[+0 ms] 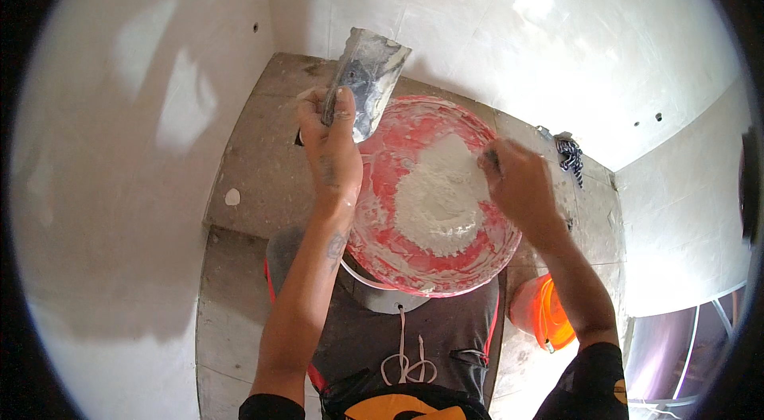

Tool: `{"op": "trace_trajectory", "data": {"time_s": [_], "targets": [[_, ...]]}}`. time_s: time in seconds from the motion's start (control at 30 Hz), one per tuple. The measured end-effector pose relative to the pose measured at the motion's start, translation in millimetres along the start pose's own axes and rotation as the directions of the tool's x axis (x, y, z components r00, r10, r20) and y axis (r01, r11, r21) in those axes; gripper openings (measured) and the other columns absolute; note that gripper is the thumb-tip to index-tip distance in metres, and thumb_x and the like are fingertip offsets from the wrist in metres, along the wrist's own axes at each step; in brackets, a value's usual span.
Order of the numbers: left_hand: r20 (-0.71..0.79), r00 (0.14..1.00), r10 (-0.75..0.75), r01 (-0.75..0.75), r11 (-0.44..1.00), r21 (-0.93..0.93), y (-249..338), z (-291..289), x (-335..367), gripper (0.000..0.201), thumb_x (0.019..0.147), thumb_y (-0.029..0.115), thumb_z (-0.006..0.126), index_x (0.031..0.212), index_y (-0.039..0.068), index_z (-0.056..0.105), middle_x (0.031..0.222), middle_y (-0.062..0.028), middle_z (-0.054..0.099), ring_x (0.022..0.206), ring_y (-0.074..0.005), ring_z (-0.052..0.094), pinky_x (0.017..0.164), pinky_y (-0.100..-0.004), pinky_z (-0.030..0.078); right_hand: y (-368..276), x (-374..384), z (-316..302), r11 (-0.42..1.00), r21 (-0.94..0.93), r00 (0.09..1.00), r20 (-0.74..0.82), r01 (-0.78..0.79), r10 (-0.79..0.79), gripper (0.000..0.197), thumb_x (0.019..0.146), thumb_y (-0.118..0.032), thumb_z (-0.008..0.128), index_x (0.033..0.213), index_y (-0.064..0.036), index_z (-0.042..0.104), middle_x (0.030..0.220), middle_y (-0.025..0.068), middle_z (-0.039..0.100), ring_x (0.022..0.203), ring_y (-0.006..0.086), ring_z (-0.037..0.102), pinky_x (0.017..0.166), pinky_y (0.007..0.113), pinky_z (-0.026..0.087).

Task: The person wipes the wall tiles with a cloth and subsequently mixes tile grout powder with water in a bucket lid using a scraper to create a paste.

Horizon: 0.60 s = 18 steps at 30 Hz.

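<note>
- Head view: the left hand (330, 141) is closed around the near, lower-left side of a flat grey trowel-like tool with a wide blade (372, 78) smeared in white, its thumb pressed over the edge.
- That tool is held up just beyond the upper-left rim of a wide, round red plastic basin (380, 201) coated with pale residue; in the picture its lower corner meets the rim, though whether they touch I cannot tell.
- Its long axis runs up the picture, leaning slightly right: the broad end points away from the person, toward the far wall, and the smeared face is turned to the right.
- It looks light and fairly stiff, probably metal or hard plastic; the crusted smears could make it slick or gritty, so the bare, dark side by the thumb seems the best place to hold.
- The right hand (519, 181) is blurred over the basin's right side, fingers curled; whether they grip something, I cannot tell.
- Beside those fingers, a loose off-white powder mound (438, 197) lies in the basin; it looks soft and crumbly, easier scooped than pinched.
- On the floor to the right stands a bright orange plastic bucket (543, 313), with a dark-and-white patterned cloth (570, 156) lying farther off.
</note>
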<state>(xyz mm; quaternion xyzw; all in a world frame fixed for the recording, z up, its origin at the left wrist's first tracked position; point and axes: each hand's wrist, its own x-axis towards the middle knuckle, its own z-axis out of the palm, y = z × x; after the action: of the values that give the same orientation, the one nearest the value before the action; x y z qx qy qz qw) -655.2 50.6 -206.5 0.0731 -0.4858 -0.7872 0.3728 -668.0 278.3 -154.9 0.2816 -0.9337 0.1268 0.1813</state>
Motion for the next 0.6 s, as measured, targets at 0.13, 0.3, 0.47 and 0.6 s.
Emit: {"op": "trace_trajectory", "data": {"time_s": [0.13,0.3,0.47,0.6], "targets": [[0.03,0.999,0.028,-0.03,0.998,0.061,1,-2,0,0.034,0.094,0.032,0.057,0.102,0.002,0.044,0.093,-0.0034,0.045,0.085,-0.0093,0.043,0.079,-0.0249,0.04,-22,-1,-6,0.992,0.104,0.997,0.033,0.068,-0.072,0.01,0.084,-0.015,0.058,0.083,-0.0046,0.057,0.077,0.0139,0.06,0.073,0.0339,0.062,0.063,0.044,0.05],[0.043,0.998,0.053,-0.055,0.998,0.036,-9,-4,5,0.033,0.094,0.031,0.056,0.103,0.002,0.043,0.095,-0.0041,0.046,0.086,-0.0095,0.044,0.08,-0.0249,0.04,-3,46,-3,0.999,0.035,0.998,0.063,-0.029,0.027,0.012,0.084,-0.014,0.061,0.088,-0.0022,0.061,0.081,0.0167,0.063,0.07,0.0326,0.062,0.066,0.041,0.049],[0.055,0.997,0.048,-0.053,0.993,0.105,6,1,1,0.036,0.094,0.034,0.057,0.103,0.002,0.043,0.095,-0.0045,0.046,0.089,-0.0102,0.045,0.083,-0.0245,0.04,-6,25,15,0.973,0.063,0.969,0.103,0.221,-0.227,0.012,0.082,-0.012,0.062,0.089,-0.0023,0.061,0.079,0.016,0.062,0.07,0.0324,0.062,0.064,0.041,0.048],[0.062,0.998,0.032,-0.037,0.996,0.084,-11,-7,5,0.038,0.092,0.036,0.059,0.103,0.002,0.044,0.094,-0.0042,0.047,0.087,-0.0106,0.046,0.081,-0.0253,0.04,-14,35,3,0.975,0.121,0.981,0.034,0.186,-0.192,0.009,0.082,-0.01,0.063,0.085,-0.0018,0.061,0.073,0.0156,0.061,0.067,0.0314,0.061,0.063,0.04,0.048]]}}
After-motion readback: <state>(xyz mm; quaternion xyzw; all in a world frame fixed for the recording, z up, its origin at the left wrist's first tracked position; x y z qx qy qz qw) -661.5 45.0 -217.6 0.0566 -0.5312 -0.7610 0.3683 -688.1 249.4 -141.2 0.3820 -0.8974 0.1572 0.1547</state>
